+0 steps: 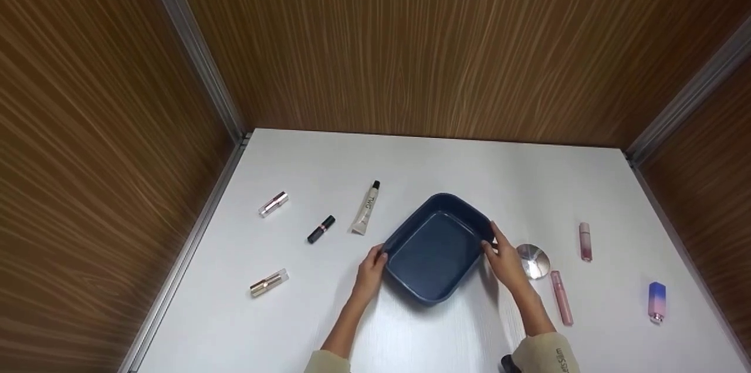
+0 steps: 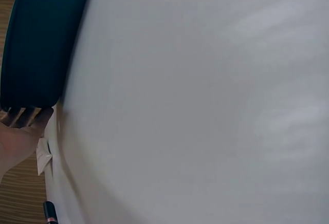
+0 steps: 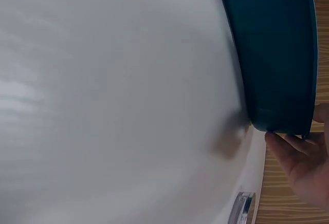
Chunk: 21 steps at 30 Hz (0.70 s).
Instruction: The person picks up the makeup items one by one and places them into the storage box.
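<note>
A dark blue rectangular tray (image 1: 434, 255) with raised walls is held at an angle over the white table. My left hand (image 1: 369, 274) grips its left corner, thumb at the rim. On the opposite side, my right hand (image 1: 506, 261) pinches the right edge, with the thumb inside the wall. Both wrist views show the outer wall of the tray (image 2: 41, 44) with fingers against its end; the right hand (image 3: 303, 165) has fingertips at its lower edge. Whether the underside touches the table cannot be told. Just right of my right hand lies a round silver compact (image 1: 533, 261).
Left of the tray lie a cream tube (image 1: 365, 209), a black lipstick (image 1: 321, 229), a pink-silver lipstick (image 1: 273, 204) and a gold lipstick (image 1: 269, 282). To the right are a pink tube (image 1: 561, 298), a lip gloss (image 1: 585, 241) and a blue-pink bottle (image 1: 657, 302). Wooden panels (image 1: 410, 44) enclose the table.
</note>
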Each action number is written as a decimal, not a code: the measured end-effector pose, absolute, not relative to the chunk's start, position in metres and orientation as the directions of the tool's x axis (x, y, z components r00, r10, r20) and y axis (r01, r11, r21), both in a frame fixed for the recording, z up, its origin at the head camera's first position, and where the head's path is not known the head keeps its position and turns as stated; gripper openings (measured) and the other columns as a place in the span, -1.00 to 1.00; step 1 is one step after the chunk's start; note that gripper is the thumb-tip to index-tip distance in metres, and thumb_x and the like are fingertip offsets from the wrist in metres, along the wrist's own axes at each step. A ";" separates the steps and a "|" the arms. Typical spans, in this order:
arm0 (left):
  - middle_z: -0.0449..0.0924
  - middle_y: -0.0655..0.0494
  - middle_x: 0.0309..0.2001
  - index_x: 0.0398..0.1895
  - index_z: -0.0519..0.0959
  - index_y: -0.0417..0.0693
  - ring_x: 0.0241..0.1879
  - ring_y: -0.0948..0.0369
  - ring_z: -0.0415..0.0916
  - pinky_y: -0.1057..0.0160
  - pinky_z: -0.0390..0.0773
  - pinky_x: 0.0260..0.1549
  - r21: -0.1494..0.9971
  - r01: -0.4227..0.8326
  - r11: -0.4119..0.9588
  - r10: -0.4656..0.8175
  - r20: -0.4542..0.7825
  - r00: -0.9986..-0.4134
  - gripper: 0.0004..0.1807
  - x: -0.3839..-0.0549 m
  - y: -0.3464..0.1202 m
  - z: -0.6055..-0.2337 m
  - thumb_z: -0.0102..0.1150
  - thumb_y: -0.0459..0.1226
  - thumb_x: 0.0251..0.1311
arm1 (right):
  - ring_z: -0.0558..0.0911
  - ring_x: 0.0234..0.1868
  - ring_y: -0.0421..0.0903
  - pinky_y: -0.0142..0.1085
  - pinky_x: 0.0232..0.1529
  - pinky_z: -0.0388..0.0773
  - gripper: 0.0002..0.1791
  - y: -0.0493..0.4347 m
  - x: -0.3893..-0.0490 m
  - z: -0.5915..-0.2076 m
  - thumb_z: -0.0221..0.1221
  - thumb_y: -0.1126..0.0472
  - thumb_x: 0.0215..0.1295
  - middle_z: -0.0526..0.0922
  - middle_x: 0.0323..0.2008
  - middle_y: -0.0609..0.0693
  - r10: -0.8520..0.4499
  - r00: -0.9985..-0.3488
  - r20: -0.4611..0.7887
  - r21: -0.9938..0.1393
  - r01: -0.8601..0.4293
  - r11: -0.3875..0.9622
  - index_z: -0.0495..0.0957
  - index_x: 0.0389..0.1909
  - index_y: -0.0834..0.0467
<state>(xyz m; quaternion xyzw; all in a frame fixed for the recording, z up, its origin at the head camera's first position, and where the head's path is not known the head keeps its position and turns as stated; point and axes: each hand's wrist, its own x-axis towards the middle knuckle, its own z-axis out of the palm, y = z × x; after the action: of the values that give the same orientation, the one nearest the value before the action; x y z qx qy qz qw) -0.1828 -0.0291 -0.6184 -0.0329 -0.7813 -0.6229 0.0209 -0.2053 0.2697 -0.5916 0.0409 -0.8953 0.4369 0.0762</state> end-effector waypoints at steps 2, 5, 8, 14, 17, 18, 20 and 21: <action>0.43 -0.31 0.04 0.05 0.40 -0.38 0.09 -0.16 0.33 -0.05 0.28 0.05 0.972 0.078 0.222 0.015 0.077 -0.997 -0.66 -0.182 -0.028 -0.618 -0.10 -0.30 0.34 | 0.50 -0.06 0.32 0.03 -0.12 0.46 -0.43 0.267 -0.204 -0.592 0.02 0.36 0.32 0.25 0.18 0.45 0.020 -0.984 0.177 -0.787 -0.129 0.603 0.09 0.30 0.45; 0.44 -0.31 0.03 0.04 0.41 -0.39 0.09 -0.15 0.34 -0.04 0.29 0.05 0.974 0.075 0.212 0.007 0.075 -0.997 -0.67 -0.181 -0.027 -0.617 -0.09 -0.31 0.33 | 0.50 -0.05 0.31 0.02 -0.12 0.46 -0.44 0.265 -0.202 -0.593 0.00 0.35 0.34 0.24 0.19 0.43 0.057 -0.982 0.182 -0.809 -0.116 0.576 0.09 0.29 0.44; 0.43 -0.31 0.04 0.05 0.40 -0.41 0.09 -0.16 0.33 -0.05 0.27 0.06 0.977 0.072 0.200 0.013 0.071 -0.997 -0.65 -0.180 -0.028 -0.618 -0.08 -0.31 0.33 | 0.48 -0.02 0.30 0.00 -0.09 0.45 -0.43 0.262 -0.199 -0.595 0.00 0.32 0.35 0.20 0.23 0.40 0.078 -0.982 0.174 -0.825 -0.102 0.556 0.08 0.30 0.43; 0.42 -0.30 0.06 0.08 0.39 -0.41 0.11 -0.15 0.31 -0.05 0.26 0.07 0.980 0.045 0.196 -0.003 0.046 -0.999 -0.61 -0.179 -0.027 -0.617 -0.07 -0.27 0.33 | 0.42 0.05 0.32 -0.05 -0.03 0.43 -0.32 0.258 -0.192 -0.597 0.05 0.29 0.32 0.10 0.27 0.42 0.045 -0.988 0.151 -0.852 -0.107 0.512 -0.04 0.34 0.43; 0.40 -0.30 0.08 0.11 0.37 -0.40 0.12 -0.13 0.31 -0.03 0.26 0.08 0.981 0.014 0.193 -0.006 0.015 -1.000 -0.60 -0.178 -0.026 -0.616 -0.07 -0.27 0.32 | 0.40 0.06 0.34 -0.07 -0.02 0.43 -0.27 0.258 -0.190 -0.599 0.08 0.30 0.29 0.10 0.27 0.43 0.034 -0.987 0.158 -0.867 -0.122 0.484 -0.06 0.34 0.43; 0.39 -0.30 0.09 0.13 0.36 -0.40 0.12 -0.13 0.31 -0.02 0.26 0.08 0.981 0.005 0.193 -0.003 0.006 -1.000 -0.59 -0.178 -0.025 -0.616 -0.08 -0.28 0.32 | 0.40 0.07 0.34 -0.07 -0.02 0.43 -0.27 0.258 -0.190 -0.600 0.09 0.30 0.28 0.10 0.27 0.42 0.035 -0.987 0.156 -0.871 -0.121 0.475 -0.07 0.34 0.43; 0.38 -0.30 0.10 0.14 0.35 -0.40 0.12 -0.12 0.31 -0.01 0.26 0.08 0.982 -0.003 0.189 0.002 -0.004 -1.000 -0.60 -0.177 -0.024 -0.614 -0.08 -0.30 0.31 | 0.39 0.07 0.35 -0.06 -0.01 0.42 -0.26 0.258 -0.191 -0.601 0.09 0.32 0.28 0.10 0.27 0.43 0.036 -0.987 0.155 -0.879 -0.122 0.461 -0.07 0.35 0.43; 0.38 -0.31 0.10 0.14 0.35 -0.41 0.12 -0.12 0.31 -0.01 0.27 0.08 0.983 -0.005 0.182 0.002 -0.005 -1.000 -0.60 -0.175 -0.024 -0.612 -0.08 -0.32 0.31 | 0.38 0.07 0.35 -0.05 -0.01 0.41 -0.26 0.258 -0.191 -0.601 0.09 0.32 0.28 0.09 0.27 0.43 0.036 -0.988 0.152 -0.881 -0.119 0.458 -0.08 0.35 0.43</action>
<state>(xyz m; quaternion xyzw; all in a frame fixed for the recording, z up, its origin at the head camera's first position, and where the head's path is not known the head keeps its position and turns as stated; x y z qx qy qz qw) -0.1755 -0.0236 -0.6123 0.0007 -0.7689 -0.6394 -0.0028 -0.1910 0.2580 -0.6010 0.0245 -0.8505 0.5200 0.0746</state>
